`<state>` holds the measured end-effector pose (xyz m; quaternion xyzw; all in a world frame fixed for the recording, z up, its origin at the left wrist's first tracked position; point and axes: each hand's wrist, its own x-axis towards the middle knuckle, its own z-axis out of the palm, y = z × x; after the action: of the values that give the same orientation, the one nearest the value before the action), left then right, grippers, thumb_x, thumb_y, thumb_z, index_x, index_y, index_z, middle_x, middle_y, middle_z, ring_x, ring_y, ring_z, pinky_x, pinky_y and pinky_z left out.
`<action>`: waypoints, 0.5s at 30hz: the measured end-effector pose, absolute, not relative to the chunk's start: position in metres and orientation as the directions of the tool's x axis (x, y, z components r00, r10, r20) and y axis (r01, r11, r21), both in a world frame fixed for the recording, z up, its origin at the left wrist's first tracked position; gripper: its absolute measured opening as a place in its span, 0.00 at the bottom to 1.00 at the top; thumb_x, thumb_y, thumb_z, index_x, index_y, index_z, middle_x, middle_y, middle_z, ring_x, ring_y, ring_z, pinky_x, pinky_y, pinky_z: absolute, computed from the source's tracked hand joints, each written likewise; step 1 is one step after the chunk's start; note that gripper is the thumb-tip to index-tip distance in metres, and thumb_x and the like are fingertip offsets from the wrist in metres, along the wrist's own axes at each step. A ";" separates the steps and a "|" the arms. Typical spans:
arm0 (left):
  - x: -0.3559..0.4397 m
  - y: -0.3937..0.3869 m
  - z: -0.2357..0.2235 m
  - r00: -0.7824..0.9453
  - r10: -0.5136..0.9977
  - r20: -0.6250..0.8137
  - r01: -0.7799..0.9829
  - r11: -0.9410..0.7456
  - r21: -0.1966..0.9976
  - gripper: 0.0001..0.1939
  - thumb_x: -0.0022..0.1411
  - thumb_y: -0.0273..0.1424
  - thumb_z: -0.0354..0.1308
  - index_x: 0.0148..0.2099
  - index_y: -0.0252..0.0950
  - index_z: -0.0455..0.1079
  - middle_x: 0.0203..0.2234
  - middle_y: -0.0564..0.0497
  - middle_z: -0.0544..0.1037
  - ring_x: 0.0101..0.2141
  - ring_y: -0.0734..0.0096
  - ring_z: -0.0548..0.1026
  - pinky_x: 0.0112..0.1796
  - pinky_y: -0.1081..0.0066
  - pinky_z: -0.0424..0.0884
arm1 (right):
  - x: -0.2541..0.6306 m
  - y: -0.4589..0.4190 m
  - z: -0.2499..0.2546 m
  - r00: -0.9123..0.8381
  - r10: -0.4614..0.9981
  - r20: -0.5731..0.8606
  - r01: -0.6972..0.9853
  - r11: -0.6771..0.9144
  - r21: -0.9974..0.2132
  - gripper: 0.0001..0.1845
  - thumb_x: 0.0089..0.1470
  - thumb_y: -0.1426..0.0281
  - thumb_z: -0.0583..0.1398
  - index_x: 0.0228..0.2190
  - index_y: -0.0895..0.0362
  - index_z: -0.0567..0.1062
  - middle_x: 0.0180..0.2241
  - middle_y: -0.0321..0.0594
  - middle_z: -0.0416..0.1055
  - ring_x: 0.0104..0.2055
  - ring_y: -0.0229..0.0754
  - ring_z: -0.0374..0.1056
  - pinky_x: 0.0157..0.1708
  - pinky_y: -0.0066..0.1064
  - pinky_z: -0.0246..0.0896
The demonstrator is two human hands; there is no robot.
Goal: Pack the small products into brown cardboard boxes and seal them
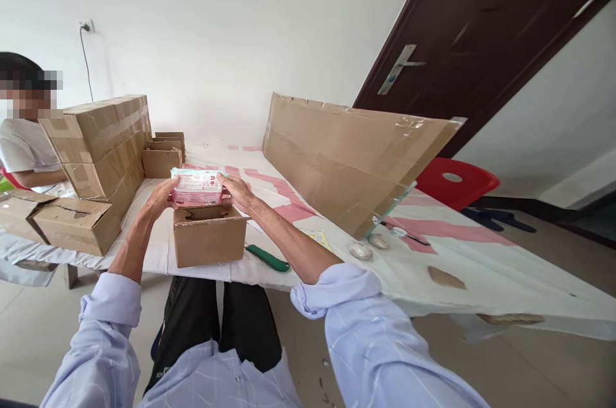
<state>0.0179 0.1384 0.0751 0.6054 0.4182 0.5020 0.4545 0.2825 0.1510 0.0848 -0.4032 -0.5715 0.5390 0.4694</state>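
Observation:
Between my two hands is a pink and white plastic pack (197, 186) with printed text, held level just above an open cardboard box (209, 242). My left hand (162, 196) grips the pack's left end. At its right end, my right hand (239, 193) grips it with the thumb on the near upper edge. The box stands near the table's front edge, and its inside is mostly hidden from me. Right of the box lies a green-handled tool (267, 258), its kind unclear.
Stacked taped cartons (103, 145) stand at the left, with lower cartons (74, 222) before them and a person (26, 145) behind. A large cardboard sheet (346, 151) leans upright at the right. Tape rolls (360, 250), scissors (404, 233) and a cardboard scrap (446, 278) lie on the cloth-covered table (520, 286).

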 end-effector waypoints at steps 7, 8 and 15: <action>0.022 0.136 0.092 0.124 0.953 0.277 0.081 -0.288 0.954 0.41 0.61 0.70 0.66 0.52 0.36 0.83 0.33 0.46 0.81 0.31 0.65 0.78 0.26 0.72 0.75 | 0.288 0.155 0.096 -0.236 0.949 0.210 -0.078 0.197 -0.977 0.37 0.57 0.34 0.69 0.41 0.56 0.80 0.42 0.48 0.86 0.45 0.49 0.81 0.40 0.34 0.80; 0.023 0.136 0.097 0.120 0.948 0.293 0.076 -0.303 0.950 0.42 0.60 0.70 0.66 0.53 0.35 0.82 0.33 0.46 0.81 0.31 0.66 0.77 0.25 0.72 0.75 | 0.289 0.155 0.099 -0.236 0.945 0.228 -0.084 0.214 -0.973 0.37 0.57 0.33 0.69 0.41 0.56 0.80 0.43 0.49 0.86 0.45 0.49 0.81 0.40 0.35 0.80; 0.025 0.131 0.131 0.174 0.882 0.439 0.060 -0.454 0.889 0.38 0.66 0.65 0.66 0.58 0.36 0.81 0.44 0.41 0.85 0.37 0.63 0.80 0.29 0.73 0.78 | 0.296 0.160 0.122 -0.192 0.896 0.402 -0.125 0.383 -0.915 0.47 0.46 0.26 0.70 0.46 0.54 0.82 0.44 0.46 0.87 0.48 0.52 0.82 0.45 0.42 0.84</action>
<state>0.0246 0.1310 0.1312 0.6633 0.3550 0.5358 0.3833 0.2956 0.1596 0.1216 -0.3107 -0.6199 0.4601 0.5545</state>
